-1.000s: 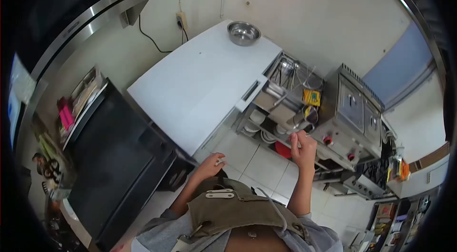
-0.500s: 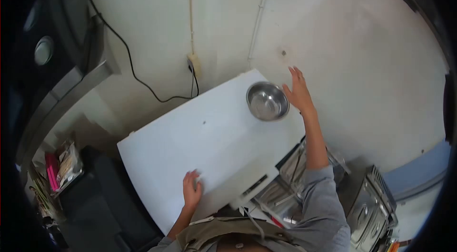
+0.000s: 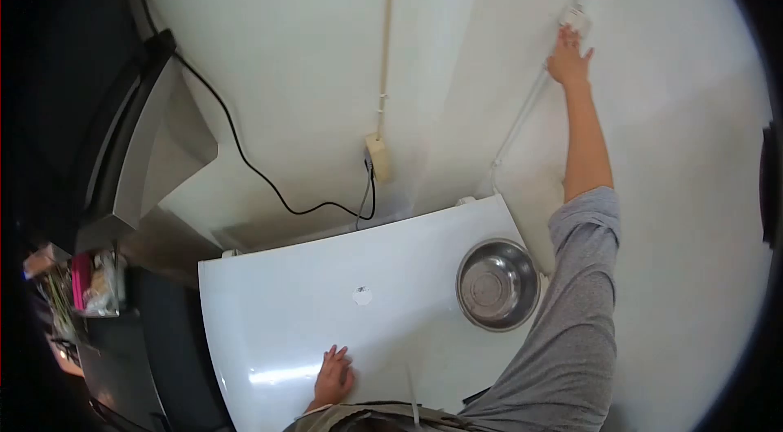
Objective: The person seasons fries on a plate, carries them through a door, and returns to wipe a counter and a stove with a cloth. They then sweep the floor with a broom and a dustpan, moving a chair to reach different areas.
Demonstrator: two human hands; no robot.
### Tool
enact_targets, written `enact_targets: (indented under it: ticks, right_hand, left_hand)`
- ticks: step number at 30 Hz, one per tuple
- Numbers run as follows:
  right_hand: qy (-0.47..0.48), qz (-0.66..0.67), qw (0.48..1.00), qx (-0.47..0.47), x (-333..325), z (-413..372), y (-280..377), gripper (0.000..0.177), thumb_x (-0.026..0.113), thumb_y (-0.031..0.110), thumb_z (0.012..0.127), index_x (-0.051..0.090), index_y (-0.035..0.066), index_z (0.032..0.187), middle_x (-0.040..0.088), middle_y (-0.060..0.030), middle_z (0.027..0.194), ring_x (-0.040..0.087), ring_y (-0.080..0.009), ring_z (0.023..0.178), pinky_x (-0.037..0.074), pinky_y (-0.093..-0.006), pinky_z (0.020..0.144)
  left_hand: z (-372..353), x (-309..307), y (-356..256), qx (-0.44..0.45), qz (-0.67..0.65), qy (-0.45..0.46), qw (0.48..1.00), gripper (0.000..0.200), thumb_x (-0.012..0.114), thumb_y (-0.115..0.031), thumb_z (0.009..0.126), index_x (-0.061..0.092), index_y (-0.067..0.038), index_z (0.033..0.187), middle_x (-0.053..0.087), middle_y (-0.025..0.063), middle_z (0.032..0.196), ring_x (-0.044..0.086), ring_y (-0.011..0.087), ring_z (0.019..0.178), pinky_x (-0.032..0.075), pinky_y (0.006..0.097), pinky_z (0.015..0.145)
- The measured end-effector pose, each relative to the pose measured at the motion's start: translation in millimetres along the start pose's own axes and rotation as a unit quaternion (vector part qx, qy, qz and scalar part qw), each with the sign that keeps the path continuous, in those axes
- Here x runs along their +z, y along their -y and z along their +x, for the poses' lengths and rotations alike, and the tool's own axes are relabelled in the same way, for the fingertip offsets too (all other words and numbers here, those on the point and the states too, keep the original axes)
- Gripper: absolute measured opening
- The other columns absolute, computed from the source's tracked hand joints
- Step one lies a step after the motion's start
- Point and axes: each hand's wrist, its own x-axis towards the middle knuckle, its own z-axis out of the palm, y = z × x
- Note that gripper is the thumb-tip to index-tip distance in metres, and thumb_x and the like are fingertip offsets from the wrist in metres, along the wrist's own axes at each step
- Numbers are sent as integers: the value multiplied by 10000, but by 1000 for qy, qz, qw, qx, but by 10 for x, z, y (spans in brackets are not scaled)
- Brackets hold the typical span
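My right hand (image 3: pixel 570 61) is stretched far up along the wall, its fingertips touching the lower edge of a small white switch box (image 3: pixel 576 21). Its fingers are apart and hold nothing. On the white appliance top (image 3: pixel 285 301), near the front, lies my left hand (image 3: pixel 333 375), empty with its fingers spread. A round steel bowl (image 3: pixel 498 284) stands on the right side of that top, beside my right sleeve; it looks empty.
A beige socket box (image 3: pixel 378 158) on the wall has a black cable (image 3: pixel 236 138) running left from it. At the left are a dark appliance with a metal edge (image 3: pixel 163 146), and a pink item (image 3: pixel 81 279) among packets.
My right hand has gone from beside the bowl up the wall to the switch box. The view has tilted upward, so the bowl and white top appear lower. The room looks brighter.
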Motion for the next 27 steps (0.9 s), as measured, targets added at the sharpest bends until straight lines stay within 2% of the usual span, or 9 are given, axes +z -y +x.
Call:
enact_targets:
  ticks: [11,13,17,18,20,21,23,25,27]
  right_hand:
    - [4,-355,935,-11,333,274,-23,563,348,236,863,206,93,1389,104,1,1473,44,-145,1359,29,-497,1070]
    - [101,-232,964,-78,163,-44,128,536,385,263,851,302,105,1356,143,7,1466,72,-178,1358,47,-524,1063]
    - [56,15,964,-258,-85,-1247,439,484,514,283,799,444,137,1256,244,-57,1426,203,-241,1318,165,-588,1017]
    - [28,77,950,-302,-202,-1682,442,448,544,287,787,489,125,1201,345,-85,1364,299,-270,1265,277,-551,978]
    - [204,282,891,-291,-447,-2450,350,389,534,293,811,517,75,1132,550,-165,1115,509,-322,1033,398,-413,890]
    - [231,338,867,-283,-330,-2861,226,375,530,311,822,541,49,1090,583,-193,1026,548,-320,957,415,-394,866]
    - [488,281,794,-229,-698,-3407,8,377,499,349,848,574,24,1024,608,-184,962,579,-282,921,442,-360,829]
    - [669,276,651,-231,-391,-3900,-271,383,468,383,866,612,37,944,637,-148,911,603,-225,887,461,-324,784]
    - [773,428,468,-13,-477,-4405,-381,345,458,345,884,597,47,987,641,-117,950,609,-179,857,466,-285,741]
  left_hand:
    - [6,-92,-23,-10,-11,4,1000,228,575,-42,710,530,-54,933,506,107,1217,410,353,1186,302,497,1002]
    - [-13,-109,-68,-9,-21,-2,1000,218,575,-36,706,533,-48,919,518,111,1202,419,356,1178,306,493,1001]
    - [-17,-107,-68,2,-26,-19,999,178,560,-46,731,530,-38,906,524,129,1185,438,364,1158,309,483,1001]
    - [-27,-108,-35,2,-29,-4,1000,178,560,-46,731,530,-38,906,524,129,1185,438,364,1158,309,483,1001]
    - [-40,-80,-32,3,-16,-27,1000,173,565,-56,736,529,-38,905,525,137,1180,433,356,1164,307,477,1002]
    - [-50,-93,-65,-1,-23,-15,1000,173,565,-56,736,529,-38,905,525,137,1180,433,356,1164,307,477,1002]
    - [-37,-142,-106,5,-60,-39,997,188,582,-77,729,531,-42,907,534,137,1162,438,342,1160,300,469,1008]
    - [-63,-127,-99,11,-72,-40,997,199,588,-90,727,532,-43,912,539,135,1151,442,337,1156,296,467,1011]
    - [-49,-165,-48,19,-77,-46,996,209,595,-103,725,533,-45,917,543,133,1140,446,331,1151,292,465,1014]
